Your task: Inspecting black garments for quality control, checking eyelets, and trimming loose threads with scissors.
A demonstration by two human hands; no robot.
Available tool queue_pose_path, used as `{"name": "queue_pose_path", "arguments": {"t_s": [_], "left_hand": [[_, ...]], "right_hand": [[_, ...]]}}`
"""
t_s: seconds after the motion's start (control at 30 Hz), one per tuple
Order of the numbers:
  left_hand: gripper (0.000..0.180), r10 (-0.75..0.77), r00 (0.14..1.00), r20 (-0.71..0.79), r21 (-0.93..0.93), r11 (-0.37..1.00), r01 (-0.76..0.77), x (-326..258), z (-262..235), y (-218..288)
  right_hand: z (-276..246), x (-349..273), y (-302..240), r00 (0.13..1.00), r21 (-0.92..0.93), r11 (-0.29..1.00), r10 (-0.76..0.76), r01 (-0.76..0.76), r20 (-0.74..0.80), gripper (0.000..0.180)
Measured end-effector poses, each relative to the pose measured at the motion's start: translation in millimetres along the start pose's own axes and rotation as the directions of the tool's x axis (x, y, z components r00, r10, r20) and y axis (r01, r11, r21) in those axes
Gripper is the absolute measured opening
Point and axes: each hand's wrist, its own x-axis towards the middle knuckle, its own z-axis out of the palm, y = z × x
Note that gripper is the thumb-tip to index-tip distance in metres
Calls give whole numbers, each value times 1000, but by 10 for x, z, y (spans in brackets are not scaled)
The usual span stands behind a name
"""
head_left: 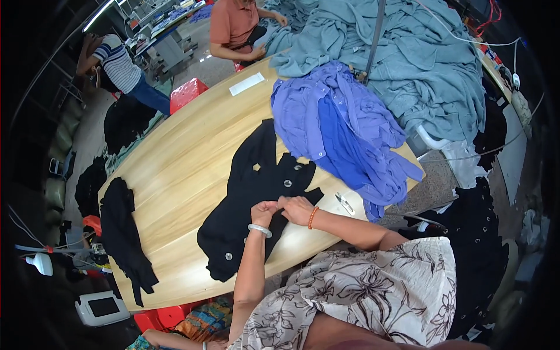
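A person in a floral-print top works a black garment (251, 204) spread on a pale wooden tabletop (181, 169), both hands meeting at the cloth's near right edge. The left hand (263, 211), a pale bangle on its wrist, is curled with fingertips pinched on the black fabric; the right hand (296, 209), with an orange bead bracelet, is likewise closed down, fingers pressing a fold of the same garment just beside the left. Three pale buttons show on the black garment: two near its upper middle and one at its lower left.

A second black garment (122, 233) lies well apart along the tabletop's left edge. One heap of purple-blue shirts (344, 134) sits on the right of the tabletop, touching the black garment's upper edge, and a far larger mound of grey-green clothing (408, 58) rises behind it. A small pair of metal snips (344, 202) lies near the right hand, between it and the purple-blue heap. One white paper slip (246, 83) rests at the tabletop's far end.

Two other people are in the workroom: one in an orange shirt (233, 23) seated at the far end, one in a striped shirt (116, 61) bending at upper left. A red plastic stool (186, 93) stands beside the tabletop on a grey floor, and more dark clothing is piled at right.
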Motion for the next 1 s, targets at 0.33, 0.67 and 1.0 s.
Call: {"name": "queue_pose_path", "arguments": {"t_s": [0.33, 0.67, 1.0], "left_hand": [[29, 316, 927, 204, 314, 875, -368, -392, -95, -119], [10, 516, 847, 126, 679, 578, -453, -519, 10, 83], [14, 425, 905, -1, 884, 423, -198, -477, -63, -121]], "right_hand": [[133, -106, 215, 992, 30, 992, -126, 126, 1, 21], [65, -98, 162, 976, -12, 990, -135, 139, 169, 25], [-82, -286, 309, 959, -208, 977, 21, 40, 283, 23]]}}
